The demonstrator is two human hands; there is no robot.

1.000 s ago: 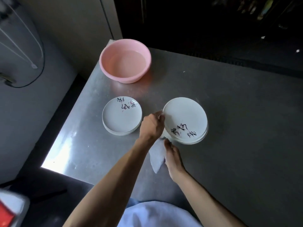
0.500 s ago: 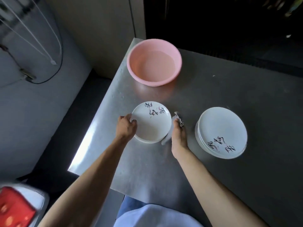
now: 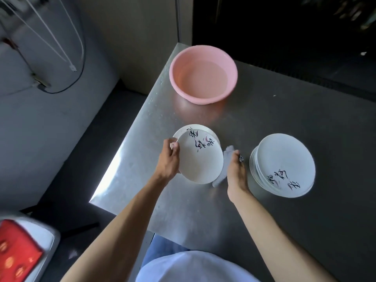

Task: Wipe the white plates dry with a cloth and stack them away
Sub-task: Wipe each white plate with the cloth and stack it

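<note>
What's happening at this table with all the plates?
A person is drying dishes. Their left hand grips a white round plate with black brush lettering by its rim, tilted up off a low stack. Their right hand holds a white cloth beside that plate. Another stack of white plates sits to the right, a pink plastic basin behind.
</note>
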